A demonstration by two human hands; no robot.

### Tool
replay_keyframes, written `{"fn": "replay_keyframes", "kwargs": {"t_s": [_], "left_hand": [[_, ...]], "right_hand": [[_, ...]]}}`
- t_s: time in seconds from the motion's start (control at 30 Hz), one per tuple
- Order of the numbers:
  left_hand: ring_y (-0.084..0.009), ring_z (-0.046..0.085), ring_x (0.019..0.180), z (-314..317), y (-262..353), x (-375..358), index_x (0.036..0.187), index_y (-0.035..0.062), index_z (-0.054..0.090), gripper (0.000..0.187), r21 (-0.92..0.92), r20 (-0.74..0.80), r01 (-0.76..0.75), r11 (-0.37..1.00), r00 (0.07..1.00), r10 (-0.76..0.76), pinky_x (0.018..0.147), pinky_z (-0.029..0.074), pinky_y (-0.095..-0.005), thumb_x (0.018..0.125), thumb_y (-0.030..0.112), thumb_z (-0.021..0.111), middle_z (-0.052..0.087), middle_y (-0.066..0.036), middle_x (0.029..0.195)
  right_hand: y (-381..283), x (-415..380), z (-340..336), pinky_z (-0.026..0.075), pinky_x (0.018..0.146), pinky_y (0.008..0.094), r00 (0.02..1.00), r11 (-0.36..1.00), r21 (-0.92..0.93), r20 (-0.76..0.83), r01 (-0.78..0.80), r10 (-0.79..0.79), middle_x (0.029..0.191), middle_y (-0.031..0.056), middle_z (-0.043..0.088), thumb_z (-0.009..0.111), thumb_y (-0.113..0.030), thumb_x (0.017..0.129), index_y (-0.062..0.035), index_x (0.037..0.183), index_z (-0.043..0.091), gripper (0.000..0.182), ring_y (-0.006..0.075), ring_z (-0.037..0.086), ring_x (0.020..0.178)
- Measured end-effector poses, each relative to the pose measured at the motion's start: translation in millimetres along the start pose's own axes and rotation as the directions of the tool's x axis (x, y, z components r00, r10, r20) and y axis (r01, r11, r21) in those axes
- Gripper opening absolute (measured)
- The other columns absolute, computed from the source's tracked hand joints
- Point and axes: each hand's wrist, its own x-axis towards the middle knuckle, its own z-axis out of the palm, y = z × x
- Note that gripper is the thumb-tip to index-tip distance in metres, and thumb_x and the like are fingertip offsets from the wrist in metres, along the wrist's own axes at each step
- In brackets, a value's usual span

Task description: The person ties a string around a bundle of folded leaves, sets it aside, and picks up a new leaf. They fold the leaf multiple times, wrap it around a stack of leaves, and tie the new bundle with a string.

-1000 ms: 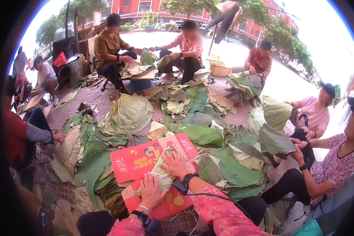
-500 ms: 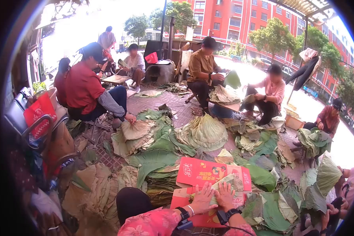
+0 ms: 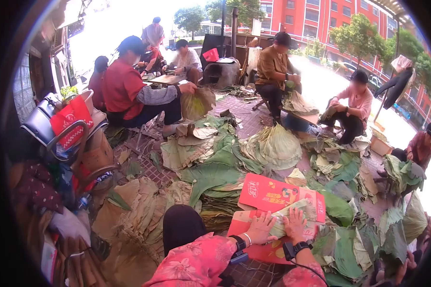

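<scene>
My left hand [image 3: 261, 228] lies flat on a folded pale green dried leaf [image 3: 283, 213], fingers stretched out. Beside it, my right hand [image 3: 295, 225] rests on the same leaf, also flat with fingers extended. Part of the leaf is hidden under both palms. Beneath it is a red printed cardboard sheet [image 3: 261, 193], unfolded across my lap area. Dark bands circle both wrists, and a white bracelet sits on the left one.
Stacked brown leaves [image 3: 139, 215] lie to the left and green leaves [image 3: 345, 253] to the right. A fanned leaf pile [image 3: 275, 148] stands ahead. Several people sit around handling leaves. A metal chair [image 3: 76, 136] with a red bag [image 3: 72, 117] is at left.
My view has turned left, so the scene sits further right. Both hands stay on the leaf, the right one slightly more upright. The person in red at left now holds up a leaf.
</scene>
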Motion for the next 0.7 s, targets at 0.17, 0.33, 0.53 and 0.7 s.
{"fn": "replay_keyframes", "kwargs": {"t_s": [0.17, 0.33, 0.53, 0.7], "left_hand": [[-0.0327, 0.033, 0.126, -11, -10, 16, 0.138, 0.0042, 0.025, 0.077, -0.343, 0.173, 0.24, 0.908, 0.966, -0.19, 0.094, 0.028, -0.0583, 0.083, 0.05, 0.051, 0.033, -0.018, 0.138], [-0.0346, 0.058, 0.1, -4, -18, 22, 0.121, -0.004, 0.047, 0.088, -0.6, 0.215, 0.269, 0.754, 0.961, -0.172, 0.082, 0.046, -0.0402, 0.054, 0.044, 0.079, 0.06, -0.022, 0.104], [-0.0163, 0.059, 0.092, 29, 9, 9, 0.11, -0.0022, 0.055, 0.047, -0.912, 0.39, 0.389, 0.126, 0.921, -0.017, 0.081, 0.048, -0.0305, 0.067, 0.002, 0.073, 0.061, -0.006, 0.1], [-0.0175, 0.058, 0.096, 2, 26, -6, 0.108, -0.0033, 0.052, 0.048, -0.897, 0.365, 0.387, -0.212, 0.921, 0.139, 0.084, 0.047, -0.0297, 0.065, 0.003, 0.073, 0.059, -0.009, 0.106]], "right_hand": [[4, -26, -7, 0.018, 0.107, 0.047, 0.976, 0.974, 0.207, -0.173, -0.095, 0.132, 0.141, 0.0189, 0.03, 0.052, -0.037, 0.085, -0.0057, 0.137, 0.029, 0.066, 0.0352, 0.024, 0.132], [2, -71, -1, 0.022, 0.107, 0.0416, 0.909, 0.797, 0.569, -0.195, -0.201, 0.369, 0.135, 0.0282, 0.031, 0.059, -0.027, 0.082, 0.0061, 0.134, 0.026, 0.07, 0.0391, 0.028, 0.128], [7, -88, 12, 0.038, 0.095, 0.0345, 0.859, 0.335, 0.934, -0.067, -0.125, 0.507, 0.123, 0.0195, 0.048, 0.067, -0.021, 0.078, 0.0037, 0.129, 0.033, 0.066, 0.0263, 0.048, 0.112], [3, -104, 8, 0.043, 0.089, 0.0333, 0.696, -0.093, 0.986, 0.162, -0.136, 0.7, 0.12, 0.0139, 0.051, 0.073, -0.019, 0.075, 0.0012, 0.127, 0.036, 0.067, 0.0204, 0.053, 0.106]]}}
